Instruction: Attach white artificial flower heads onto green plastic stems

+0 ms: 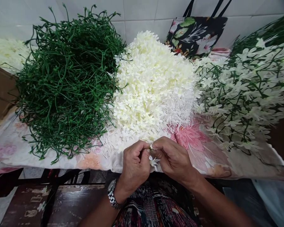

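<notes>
My left hand (136,160), with a watch on its wrist, is closed in a pinch at the table's front edge. My right hand (174,157) pinches right beside it, so the fingertips of both almost meet. Between the fingertips is a small white artificial flower piece (151,146). Just below it a white artificial flower (153,162) with thin petals shows between the hands. The stem they work on is mostly hidden by my fingers. Straight ahead lies a heap of loose cream flower heads (151,78), with thin white stamens (177,107) at its right side.
A tall pile of green plastic stems (68,82) stands at left, near a cardboard box (1,91). Finished-looking white flower sprigs (248,94) are heaped at right. A black floral bag (197,36) leans on the tiled wall. Floral cloth (92,160) covers the table.
</notes>
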A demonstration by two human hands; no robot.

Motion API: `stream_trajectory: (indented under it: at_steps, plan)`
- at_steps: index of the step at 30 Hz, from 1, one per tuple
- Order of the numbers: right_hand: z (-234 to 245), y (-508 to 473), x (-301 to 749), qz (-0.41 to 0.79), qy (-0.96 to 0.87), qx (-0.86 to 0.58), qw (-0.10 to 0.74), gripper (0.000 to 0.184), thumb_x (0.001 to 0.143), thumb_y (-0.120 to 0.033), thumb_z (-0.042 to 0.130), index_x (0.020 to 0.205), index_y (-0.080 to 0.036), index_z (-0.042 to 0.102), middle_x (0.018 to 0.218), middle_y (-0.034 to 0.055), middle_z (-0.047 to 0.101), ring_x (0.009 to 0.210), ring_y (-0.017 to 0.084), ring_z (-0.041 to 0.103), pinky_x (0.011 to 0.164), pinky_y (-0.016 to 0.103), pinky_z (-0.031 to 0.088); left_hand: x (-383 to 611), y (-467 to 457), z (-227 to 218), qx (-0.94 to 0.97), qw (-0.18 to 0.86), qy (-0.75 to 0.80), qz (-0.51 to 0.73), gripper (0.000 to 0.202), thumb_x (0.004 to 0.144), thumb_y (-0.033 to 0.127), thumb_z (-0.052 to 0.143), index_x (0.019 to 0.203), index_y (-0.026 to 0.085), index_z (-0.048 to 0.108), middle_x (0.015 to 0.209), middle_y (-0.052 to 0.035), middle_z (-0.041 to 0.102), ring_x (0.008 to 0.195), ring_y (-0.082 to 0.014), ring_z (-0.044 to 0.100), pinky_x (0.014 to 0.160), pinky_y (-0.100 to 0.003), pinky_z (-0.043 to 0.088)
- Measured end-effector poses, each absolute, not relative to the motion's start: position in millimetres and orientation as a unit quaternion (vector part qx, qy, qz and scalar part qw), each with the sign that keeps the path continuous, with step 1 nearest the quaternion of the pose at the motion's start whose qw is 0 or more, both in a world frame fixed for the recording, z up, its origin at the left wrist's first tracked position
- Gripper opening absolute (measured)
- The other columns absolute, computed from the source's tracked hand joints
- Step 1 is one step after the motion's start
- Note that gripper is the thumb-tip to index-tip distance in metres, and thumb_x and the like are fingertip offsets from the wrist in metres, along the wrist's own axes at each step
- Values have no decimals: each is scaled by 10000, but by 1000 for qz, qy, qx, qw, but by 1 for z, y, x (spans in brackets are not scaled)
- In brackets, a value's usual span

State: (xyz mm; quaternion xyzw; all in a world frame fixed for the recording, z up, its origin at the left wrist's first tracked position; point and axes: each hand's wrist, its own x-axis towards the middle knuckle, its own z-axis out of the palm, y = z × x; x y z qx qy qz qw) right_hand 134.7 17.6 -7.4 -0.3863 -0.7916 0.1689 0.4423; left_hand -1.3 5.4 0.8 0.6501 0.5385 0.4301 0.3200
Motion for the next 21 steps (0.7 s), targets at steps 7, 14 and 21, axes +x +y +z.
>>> stream_trajectory:
  at_steps: [7,14,21]
  plan:
    - [-9,18,133,174,-795,-381,439,146,824,-44,479,766,-176,505,622,10,529,586,113,498,535,235,429,-2,5,0,645,326,545,424,172,756,87,425,614,181,445,513,64,378,460,-75,363,473,-187,308]
    - [-6,19,135,188,-797,-367,442,118,840,-76,476,824,-183,525,654,2,545,585,105,522,520,216,446,-4,6,0,616,384,535,433,156,750,131,437,603,180,459,499,63,402,453,-75,386,459,-178,322]
    - [7,14,152,183,-781,-398,444,164,811,-182,569,974,-187,547,834,53,605,786,167,583,668,301,503,-9,5,10,510,510,523,454,103,709,219,511,622,164,514,488,55,437,426,-69,359,404,-174,299]
